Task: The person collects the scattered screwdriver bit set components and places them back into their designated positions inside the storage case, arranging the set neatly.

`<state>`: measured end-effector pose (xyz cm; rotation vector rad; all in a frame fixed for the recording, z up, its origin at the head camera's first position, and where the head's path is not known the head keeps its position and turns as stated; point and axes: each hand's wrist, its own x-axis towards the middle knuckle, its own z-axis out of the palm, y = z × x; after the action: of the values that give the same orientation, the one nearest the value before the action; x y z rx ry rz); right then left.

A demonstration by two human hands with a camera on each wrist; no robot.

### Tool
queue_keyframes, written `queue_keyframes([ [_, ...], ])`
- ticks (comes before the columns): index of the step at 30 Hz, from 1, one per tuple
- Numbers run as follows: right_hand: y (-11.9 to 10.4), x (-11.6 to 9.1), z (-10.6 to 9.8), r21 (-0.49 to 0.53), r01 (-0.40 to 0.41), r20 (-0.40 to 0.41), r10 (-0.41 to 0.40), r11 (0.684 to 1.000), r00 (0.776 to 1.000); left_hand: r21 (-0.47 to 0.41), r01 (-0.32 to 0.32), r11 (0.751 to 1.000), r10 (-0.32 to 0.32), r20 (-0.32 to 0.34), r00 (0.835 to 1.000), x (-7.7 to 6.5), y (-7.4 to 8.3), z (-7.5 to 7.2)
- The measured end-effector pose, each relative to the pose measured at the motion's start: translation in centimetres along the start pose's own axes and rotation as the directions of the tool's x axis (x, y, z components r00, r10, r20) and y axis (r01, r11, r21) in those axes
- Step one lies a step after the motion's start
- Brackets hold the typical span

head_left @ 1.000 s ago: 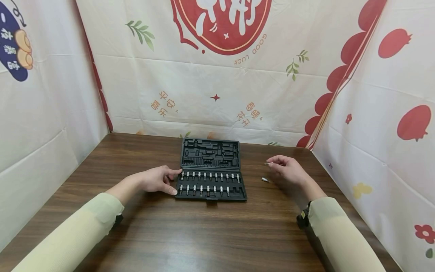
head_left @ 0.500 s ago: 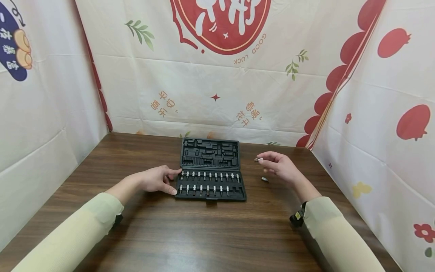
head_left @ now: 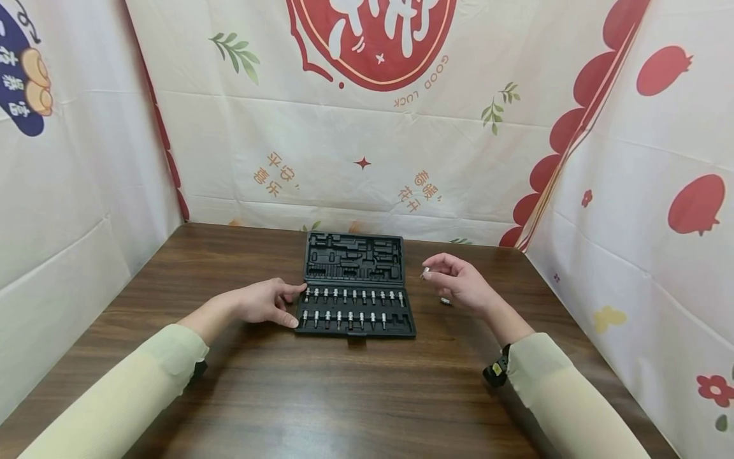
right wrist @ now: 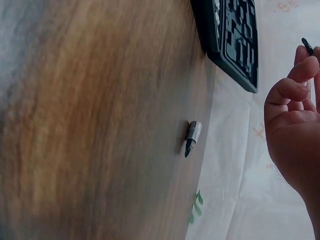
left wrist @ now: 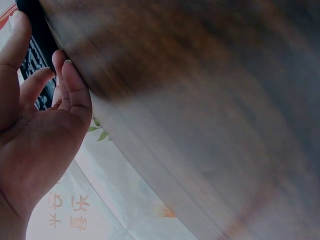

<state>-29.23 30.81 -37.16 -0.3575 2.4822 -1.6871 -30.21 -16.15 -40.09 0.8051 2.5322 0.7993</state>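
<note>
A black socket bit case (head_left: 354, 310) lies unfolded on the table, with two rows of silver socket bits in its near half. My left hand (head_left: 265, 302) holds the case by its left side, thumb at the front corner and index finger near the hinge. In the left wrist view, the left hand (left wrist: 47, 125) covers part of the case. To the right of the case, my right hand (head_left: 460, 282) pinches a socket bit (head_left: 425, 273) above the table. In the right wrist view its dark tip (right wrist: 307, 46) sticks out past the fingers. Another socket bit (right wrist: 194, 132) lies on the wood below that hand.
The far half of the case, the lid (head_left: 355, 257), has moulded recesses. A latch (head_left: 357, 335) sits at the front edge. Brown wooden table (head_left: 344, 401) surrounds the case, and printed cloth (head_left: 321, 127) hangs behind it and at both sides.
My right hand has moved left towards the case with the pinched socket bit, which has turned to a steeper angle. The left hand, the case and the loose socket bit have stayed put.
</note>
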Motion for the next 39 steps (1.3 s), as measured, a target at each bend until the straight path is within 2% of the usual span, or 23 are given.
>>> queue_keyframes([
  [5, -0.2, -0.2, 0.8, -0.041, -0.004, 0.008, 0.005, 0.999, 1.0, 0.002, -0.008, 1.0, 0.008, -0.001, 1.0, 0.1, -0.2, 0.0],
  [11, 0.1, -0.1, 1.6, -0.161, 0.009, 0.048, -0.002, 0.987, 0.999, -0.007, -0.011, 1.0, 0.011, -0.001, 1.0, 0.1, -0.3, 0.0],
  [25, 1.2, 0.2, 3.1, -0.237, -0.002, 0.159, 0.041, 0.972, 0.986, -0.007, -0.003, 1.0, 0.003, -0.002, 1.0, 0.0, -0.2, 0.0],
  [39, 1.5, 0.6, 4.2, -0.362, 0.02, 0.266, 0.083, 0.932, 0.961, -0.011, 0.006, 1.0, -0.006, 0.004, 1.0, 0.0, -0.1, 0.0],
])
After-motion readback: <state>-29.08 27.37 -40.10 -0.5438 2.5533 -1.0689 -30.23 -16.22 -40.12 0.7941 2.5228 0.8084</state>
